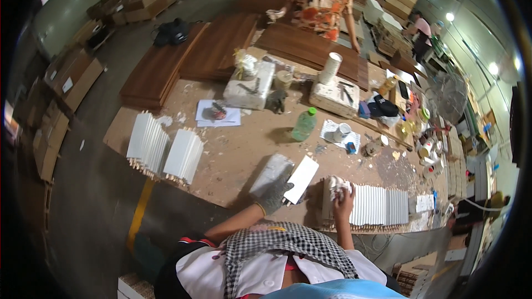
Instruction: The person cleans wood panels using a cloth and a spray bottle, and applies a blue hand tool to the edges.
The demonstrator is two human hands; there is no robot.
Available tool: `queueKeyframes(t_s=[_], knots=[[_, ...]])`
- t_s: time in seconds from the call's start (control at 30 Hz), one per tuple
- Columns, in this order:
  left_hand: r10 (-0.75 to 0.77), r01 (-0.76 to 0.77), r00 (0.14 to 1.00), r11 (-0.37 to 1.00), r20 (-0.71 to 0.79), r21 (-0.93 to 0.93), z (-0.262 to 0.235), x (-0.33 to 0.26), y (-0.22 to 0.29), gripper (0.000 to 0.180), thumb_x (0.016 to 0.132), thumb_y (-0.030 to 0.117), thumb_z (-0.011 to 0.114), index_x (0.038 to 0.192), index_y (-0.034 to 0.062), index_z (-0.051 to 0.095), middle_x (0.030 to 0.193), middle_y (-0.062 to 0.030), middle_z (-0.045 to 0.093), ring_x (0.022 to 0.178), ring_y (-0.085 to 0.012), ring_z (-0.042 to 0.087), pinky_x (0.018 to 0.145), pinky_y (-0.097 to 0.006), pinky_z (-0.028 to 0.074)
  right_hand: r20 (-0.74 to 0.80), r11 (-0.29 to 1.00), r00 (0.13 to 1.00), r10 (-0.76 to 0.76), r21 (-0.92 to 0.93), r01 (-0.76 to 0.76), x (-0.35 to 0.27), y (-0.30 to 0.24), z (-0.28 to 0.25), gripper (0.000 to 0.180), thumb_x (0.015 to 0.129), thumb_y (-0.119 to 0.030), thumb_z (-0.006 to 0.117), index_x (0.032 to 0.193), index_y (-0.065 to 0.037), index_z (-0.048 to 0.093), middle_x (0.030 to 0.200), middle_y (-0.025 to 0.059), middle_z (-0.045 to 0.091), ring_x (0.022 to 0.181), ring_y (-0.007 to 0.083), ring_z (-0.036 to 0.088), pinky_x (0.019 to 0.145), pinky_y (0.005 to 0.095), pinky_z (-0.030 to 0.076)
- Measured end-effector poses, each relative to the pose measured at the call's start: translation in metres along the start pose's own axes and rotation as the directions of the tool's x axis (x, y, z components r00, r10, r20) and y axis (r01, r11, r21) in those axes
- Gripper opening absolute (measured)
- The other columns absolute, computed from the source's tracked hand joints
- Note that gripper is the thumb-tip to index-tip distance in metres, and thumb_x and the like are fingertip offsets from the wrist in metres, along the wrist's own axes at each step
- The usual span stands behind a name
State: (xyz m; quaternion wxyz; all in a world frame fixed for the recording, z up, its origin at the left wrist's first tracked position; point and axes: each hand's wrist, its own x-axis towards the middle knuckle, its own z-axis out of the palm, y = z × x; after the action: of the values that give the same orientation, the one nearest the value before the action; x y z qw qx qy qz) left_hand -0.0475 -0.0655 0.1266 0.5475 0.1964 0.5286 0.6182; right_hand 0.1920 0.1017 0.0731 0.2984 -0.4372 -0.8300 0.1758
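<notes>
My left hand [271, 197], in a grey glove, grips the lower end of a white panel [303, 177] and holds it tilted above the table. Beside it lies a pale grey-white block [270, 173], partly behind the glove. My bare right hand [344, 200] is closed on a crumpled white cloth [337, 184]. That cloth rests at the left end of a row of white panels [377, 205] standing on edge along the near side of the table. Two more stacks of white panels, a larger one [147, 143] and a smaller one [183, 155], stand at the table's left.
On the worktable [233, 149] are a green bottle [304, 125], a white cup [342, 132], and two white blocks [249, 89] bearing tools. Brown boards [216, 47] line the far side. A person [321, 3] in an orange patterned shirt stands across. Jars and a fan [448, 97] crowd the right.
</notes>
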Motion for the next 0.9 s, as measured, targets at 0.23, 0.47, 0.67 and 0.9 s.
queueKeyframes(t_s=[0.23, 0.47, 0.67, 0.9], knots=[[0.603, -0.329, 0.797, 0.417, 0.013, 0.847, -0.086, 0.035, -0.067, 0.060, 0.096, 0.020, 0.052, 0.147, -0.0018, 0.030, 0.116, -0.0241, 0.060, 0.102, -0.0334, 0.063, 0.092, -0.045, 0.046, -0.077, 0.931, 0.991, -0.114, 0.340, 0.133, 0.046, -0.111, 0.024, 0.014, 0.090, -0.002, 0.063, 0.104, 0.002, 0.062, 0.110, 0.0139, 0.065, 0.098, 0.0241, 0.063, 0.085, 0.0323, 0.049], [0.560, -0.224, 0.829, 0.328, 0.002, 0.918, -0.090, 0.007, -0.086, 0.039, 0.093, 0.011, 0.057, 0.132, 0.0050, 0.054, 0.102, -0.0176, 0.064, 0.090, -0.0273, 0.062, 0.076, -0.039, 0.051, 0.266, 0.828, 0.784, -0.561, 0.189, 0.529, 0.025, -0.215, 0.110, 0.022, 0.081, -0.016, 0.069, 0.099, -0.005, 0.063, 0.108, 0.0130, 0.063, 0.116, 0.0336, 0.054, 0.109, 0.0542, 0.029], [0.606, -0.347, 0.793, 0.522, -0.052, 0.779, -0.092, 0.004, -0.077, 0.041, 0.094, 0.011, 0.059, 0.134, 0.0034, 0.051, 0.106, -0.0173, 0.062, 0.093, -0.0266, 0.062, 0.078, -0.038, 0.052, 0.246, 0.875, 0.840, -0.483, 0.173, 0.452, 0.046, -0.181, 0.146, 0.019, 0.088, -0.021, 0.062, 0.097, -0.005, 0.063, 0.102, 0.0138, 0.063, 0.115, 0.0329, 0.056, 0.117, 0.0564, 0.015], [0.654, -0.421, 0.749, 0.595, -0.108, 0.684, -0.089, 0.004, -0.085, 0.044, 0.095, 0.010, 0.060, 0.136, 0.0015, 0.047, 0.111, -0.0168, 0.060, 0.096, -0.0259, 0.061, 0.081, -0.037, 0.052, 0.262, 0.986, 0.962, -0.076, 0.163, 0.033, 0.138, -0.069, 0.165, 0.028, 0.097, -0.025, 0.058, 0.103, 0.002, 0.063, 0.083, 0.0227, 0.063, 0.075, 0.0390, 0.060, 0.070, 0.0409, 0.047]])
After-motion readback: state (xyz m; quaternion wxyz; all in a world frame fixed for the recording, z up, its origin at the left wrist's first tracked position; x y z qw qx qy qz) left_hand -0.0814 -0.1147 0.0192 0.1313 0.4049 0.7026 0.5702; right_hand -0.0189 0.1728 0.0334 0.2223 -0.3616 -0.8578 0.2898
